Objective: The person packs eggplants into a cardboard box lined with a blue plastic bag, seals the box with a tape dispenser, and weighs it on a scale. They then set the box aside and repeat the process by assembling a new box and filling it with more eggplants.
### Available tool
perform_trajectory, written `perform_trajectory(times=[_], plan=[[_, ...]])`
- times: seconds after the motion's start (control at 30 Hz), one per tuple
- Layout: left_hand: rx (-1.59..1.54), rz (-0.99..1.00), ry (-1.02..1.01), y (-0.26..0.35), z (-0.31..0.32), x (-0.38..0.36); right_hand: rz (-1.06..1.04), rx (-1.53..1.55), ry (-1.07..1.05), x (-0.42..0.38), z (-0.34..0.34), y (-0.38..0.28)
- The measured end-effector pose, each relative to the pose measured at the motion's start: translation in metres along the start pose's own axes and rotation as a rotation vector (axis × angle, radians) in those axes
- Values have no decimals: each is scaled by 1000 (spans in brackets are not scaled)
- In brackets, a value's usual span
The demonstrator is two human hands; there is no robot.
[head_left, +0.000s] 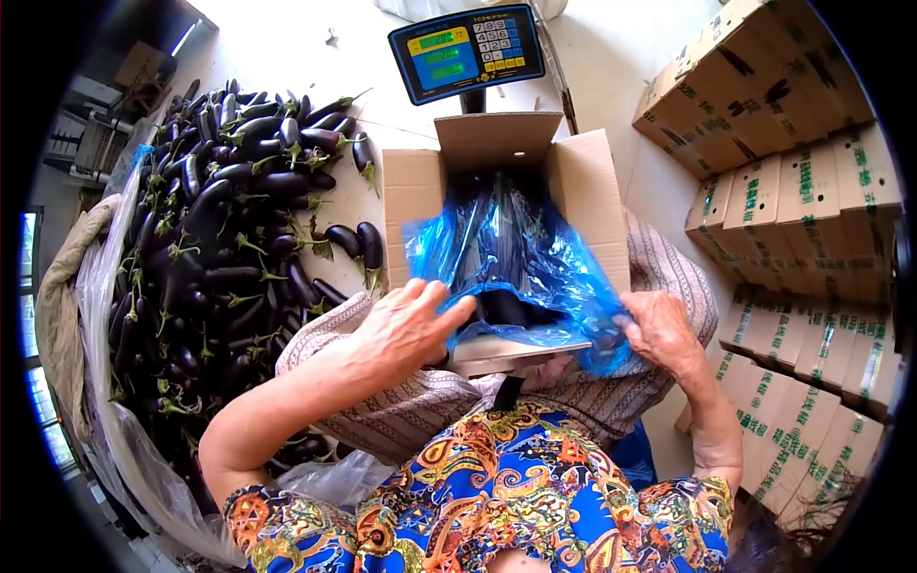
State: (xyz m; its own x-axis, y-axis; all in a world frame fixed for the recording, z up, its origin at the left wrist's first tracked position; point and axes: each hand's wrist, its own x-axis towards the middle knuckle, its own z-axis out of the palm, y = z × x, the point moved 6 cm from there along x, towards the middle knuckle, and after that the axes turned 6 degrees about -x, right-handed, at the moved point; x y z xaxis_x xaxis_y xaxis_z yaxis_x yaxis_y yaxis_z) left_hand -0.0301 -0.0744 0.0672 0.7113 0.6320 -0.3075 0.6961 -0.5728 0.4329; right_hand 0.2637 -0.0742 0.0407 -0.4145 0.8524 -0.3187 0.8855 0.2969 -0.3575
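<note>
An opened cardboard box point(413, 196) stands in front of me, its flaps spread outward. Inside it a thin blue plastic bag point(564, 258) lines the walls and spills over the near side, with dark eggplants point(506, 307) showing through and under the film. My left hand point(406, 320) is closed on the bag's edge at the near left corner, its fingertips partly hidden by the film. At the near right corner my right hand point(664, 329) pinches the bunched plastic between thumb and fingers.
Left of the box lies a big heap of eggplants point(234, 277), bordered by clear plastic sheeting point(100, 306). A digital scale display point(468, 53) rises behind the box. Stacked cardboard boxes point(802, 201) with green print line the right side.
</note>
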Motion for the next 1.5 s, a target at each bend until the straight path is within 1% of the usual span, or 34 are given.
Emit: perform_trajectory(times=[0.03, 0.07, 0.1, 0.17, 0.23, 0.27, 0.37, 0.4, 0.43, 0.5, 0.53, 0.6, 0.7, 0.77, 0.8, 0.83, 0.9, 0.93, 0.97, 1.0, 1.03, 1.07, 1.1, 1.17, 1.2, 1.23, 1.3, 1.33, 1.37, 1.4, 1.43, 1.5], plan=[[23, 61, -15, -1, 15, 11, -64, 47, -36, -2, 2, -2], [28, 88, -31, 0, 28, 23, 70, 436, -306, 1, -13, -20], [-44, 87, -29, 1, 39, 36, 39, 849, -325, -2, -7, -24], [-120, 109, -107, -2, 65, 60, 33, 1110, -156, -1, -34, -40], [-151, 94, -129, -8, 81, 72, -90, 1166, 144, 9, -48, -43], [-170, 81, -141, -11, 87, 75, 21, 976, 149, 10, -46, -32], [-412, 66, 42, -20, 67, 77, 29, 496, 85, 5, -17, -4], [-549, 44, 97, -27, 54, 76, -32, 514, 64, 2, -7, -6], [-654, -44, 48, -31, 38, 74, -35, 488, 15, -2, -1, -8], [-758, -94, 76, -39, 31, 70, -23, 501, 14, -4, -2, -21], [-767, -110, 95, -39, 29, 68, -64, 476, -1, -1, 2, -27], [-819, -117, 111, -31, 17, 67, -146, 420, -28, 11, 7, -37], [-909, -79, 119, -23, 9, 69, -228, 256, 57, 35, 18, -59], [-958, -57, 115, -22, 11, 71, -343, 438, -4, 64, 12, -89], [-927, -85, 136, -25, 16, 74, -363, 411, -25, 83, 34, -87], [-939, -93, 147, -30, 18, 74, -393, 408, 147, 102, 46, -89], [-964, -110, 171, -43, 17, 74, -260, 663, -102, 133, 72, -87], [-865, -132, 210, -50, 10, 73, -211, 732, -152, 139, 80, -85], [-663, -211, 177, -61, 5, 71, -162, 803, -205, 144, 88, -85], [-607, -171, 307, -65, -6, 68, -109, 872, -259, 146, 89, -90], [-548, -128, 436, -66, -17, 64, -99, 857, -310, 145, 83, -92], [-563, -157, 407, -68, -19, 60, -125, 717, -369, 146, 81, -92], [-448, -64, 427, -62, -21, 61, -148, 576, -421, 147, 81, -91], [-212, 120, 472, -43, -21, 62, -267, 453, -406, 146, 85, -96], [-180, 130, 298, -42, -2, 71, -329, 388, -399, 145, 88, -99], [-170, 165, 187, -41, 12, 78, -359, 172, -416, 139, 90, -100], [-62, -13, -93, -56, 34, 88, -382, 91, -528, 129, 89, -101], [37, -63, 0, -63, 24, 85, -500, 179, -266, 120, 75, -98], [138, -110, 88, -69, 11, 78, -420, 336, -70, 114, 65, -87], [101, -205, 203, -81, -7, 73, -331, 389, -3, 106, 46, -80], [145, -207, 387, -89, -20, 63, -240, 440, 67, 99, 29, -70], [46, -214, 460, -100, -27, 54, -175, 374, 105, 92, 16, -50]])
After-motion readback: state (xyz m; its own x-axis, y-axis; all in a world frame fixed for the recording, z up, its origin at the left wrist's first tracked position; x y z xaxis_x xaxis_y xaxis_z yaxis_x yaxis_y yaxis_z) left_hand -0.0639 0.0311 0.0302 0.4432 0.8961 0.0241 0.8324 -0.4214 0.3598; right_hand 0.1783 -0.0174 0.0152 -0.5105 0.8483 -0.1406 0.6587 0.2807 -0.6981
